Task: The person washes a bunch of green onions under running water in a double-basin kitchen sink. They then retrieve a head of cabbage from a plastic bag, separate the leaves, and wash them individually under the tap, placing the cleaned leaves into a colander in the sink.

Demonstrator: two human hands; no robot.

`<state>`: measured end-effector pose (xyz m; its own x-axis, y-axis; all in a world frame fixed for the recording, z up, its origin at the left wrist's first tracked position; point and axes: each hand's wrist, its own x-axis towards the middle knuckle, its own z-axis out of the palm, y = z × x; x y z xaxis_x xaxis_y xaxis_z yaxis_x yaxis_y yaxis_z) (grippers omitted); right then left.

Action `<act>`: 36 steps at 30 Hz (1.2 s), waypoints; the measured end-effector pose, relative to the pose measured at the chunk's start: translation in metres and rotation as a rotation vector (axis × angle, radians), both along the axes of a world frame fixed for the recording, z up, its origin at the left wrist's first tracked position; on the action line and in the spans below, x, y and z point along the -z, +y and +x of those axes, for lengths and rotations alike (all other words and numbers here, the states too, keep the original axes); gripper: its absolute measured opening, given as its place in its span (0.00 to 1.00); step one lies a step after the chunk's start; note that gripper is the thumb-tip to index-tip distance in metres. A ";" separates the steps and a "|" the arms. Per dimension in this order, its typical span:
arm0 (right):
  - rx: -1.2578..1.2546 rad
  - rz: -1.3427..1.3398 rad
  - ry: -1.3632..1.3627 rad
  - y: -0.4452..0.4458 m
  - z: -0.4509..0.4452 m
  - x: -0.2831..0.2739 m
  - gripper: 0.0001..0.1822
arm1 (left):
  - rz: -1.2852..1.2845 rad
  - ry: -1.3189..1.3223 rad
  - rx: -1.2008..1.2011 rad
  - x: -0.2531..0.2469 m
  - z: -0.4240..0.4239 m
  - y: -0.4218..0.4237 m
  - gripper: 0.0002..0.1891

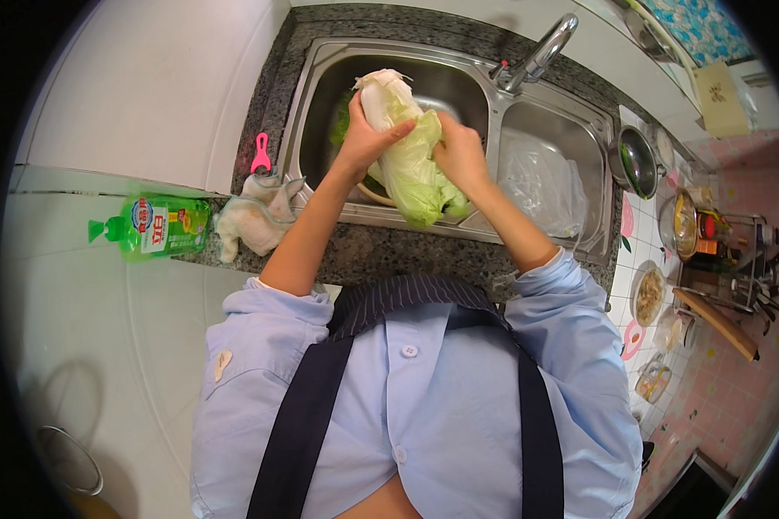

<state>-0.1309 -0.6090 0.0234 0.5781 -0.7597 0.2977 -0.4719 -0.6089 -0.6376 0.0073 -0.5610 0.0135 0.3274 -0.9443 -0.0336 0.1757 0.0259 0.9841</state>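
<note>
A head of napa cabbage (399,152) is held over the left basin (441,84) of a stainless steel double sink, its white base away from me and its leafy end towards me. My left hand (371,133) clasps it from the left, thumb across the front. On the other side, my right hand (461,152) has its fingers curled on the edge of a pale green outer leaf (448,191). Beneath the cabbage shows part of a pale bowl's rim (373,194). Darker green leaves (342,120) lie in the basin, partly hidden behind my left hand.
A clear plastic bag (542,185) lies in the right basin below the chrome faucet (539,55). Left of the sink are a pink-handled peeler (261,154), a cloth (256,217) and a green dish soap bottle (165,227). A metal pot (636,162) and a plate of food (650,297) stand right.
</note>
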 end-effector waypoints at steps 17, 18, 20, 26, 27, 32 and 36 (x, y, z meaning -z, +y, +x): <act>-0.066 0.226 0.067 -0.027 -0.009 -0.013 0.10 | -0.007 -0.040 -0.007 -0.008 0.016 0.004 0.43; -0.070 0.220 0.074 -0.026 -0.008 -0.015 0.10 | 0.001 0.009 -0.001 -0.009 0.016 0.005 0.43; -0.077 0.208 0.088 -0.025 -0.006 -0.020 0.10 | 0.016 0.106 0.013 -0.013 0.017 0.007 0.42; -0.191 0.306 0.032 -0.037 -0.012 -0.013 0.12 | 0.033 0.169 0.107 -0.007 0.027 0.010 0.41; -0.187 0.116 0.153 -0.032 -0.011 -0.016 0.14 | 0.033 0.154 0.103 -0.004 0.027 0.010 0.41; 0.005 -0.273 0.472 -0.010 -0.001 -0.014 0.18 | 0.001 -0.036 0.046 -0.001 0.018 0.008 0.41; 0.044 -0.354 0.489 -0.023 -0.011 -0.005 0.07 | 0.051 -0.040 0.075 -0.007 0.018 0.015 0.40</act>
